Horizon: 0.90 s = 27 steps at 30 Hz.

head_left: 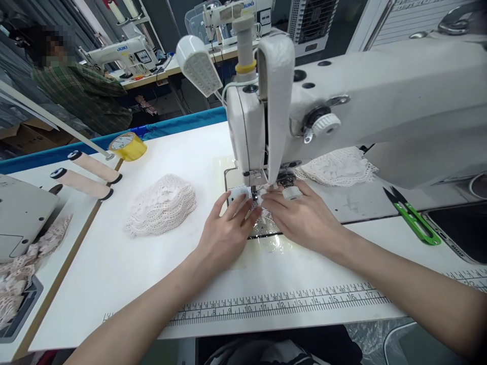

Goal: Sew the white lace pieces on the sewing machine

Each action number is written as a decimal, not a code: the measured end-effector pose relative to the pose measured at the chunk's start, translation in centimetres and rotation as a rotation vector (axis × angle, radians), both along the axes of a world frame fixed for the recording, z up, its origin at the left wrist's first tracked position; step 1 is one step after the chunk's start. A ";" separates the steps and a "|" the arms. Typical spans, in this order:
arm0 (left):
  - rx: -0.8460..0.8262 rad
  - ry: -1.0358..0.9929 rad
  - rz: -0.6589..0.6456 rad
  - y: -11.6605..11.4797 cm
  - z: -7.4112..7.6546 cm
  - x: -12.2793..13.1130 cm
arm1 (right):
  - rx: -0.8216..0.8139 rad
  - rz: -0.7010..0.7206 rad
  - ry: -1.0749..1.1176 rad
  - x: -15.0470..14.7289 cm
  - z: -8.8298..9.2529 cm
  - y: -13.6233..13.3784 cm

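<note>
Both my hands lie on a small piece of white lace point(266, 217) under the needle of the white sewing machine point(342, 101). My left hand point(228, 228) rests flat with its fingers stretched toward the presser foot point(255, 195). My right hand point(300, 215) presses down on the lace from the right, fingers together, a white thimble-like ring point(291, 192) on one finger. The lace is mostly hidden beneath my fingers.
A heap of white lace pieces point(162, 205) lies to the left, another pile point(337, 166) behind the machine arm. Green thread snips point(414, 218) and a phone point(460, 230) lie at right. Yellow tape roll point(127, 146), two thread cones point(89, 175) and a person point(83, 86) are far left.
</note>
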<state>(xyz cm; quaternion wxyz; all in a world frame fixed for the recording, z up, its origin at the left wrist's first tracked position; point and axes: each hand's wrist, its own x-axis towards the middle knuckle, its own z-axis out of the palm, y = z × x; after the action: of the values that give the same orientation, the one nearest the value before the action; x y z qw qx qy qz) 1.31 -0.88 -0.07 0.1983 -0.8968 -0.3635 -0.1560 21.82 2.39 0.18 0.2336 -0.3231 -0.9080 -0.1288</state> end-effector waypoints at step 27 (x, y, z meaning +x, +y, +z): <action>-0.016 -0.098 -0.081 0.0 0.5 -0.2 | -0.029 0.120 0.065 0.1 -0.1 -0.6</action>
<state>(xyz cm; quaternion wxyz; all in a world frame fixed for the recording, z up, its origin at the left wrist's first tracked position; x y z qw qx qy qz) 1.13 -0.88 0.45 0.1666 -0.9035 -0.3375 -0.2048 21.95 1.74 0.12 0.2654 -0.2754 -0.9195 -0.0910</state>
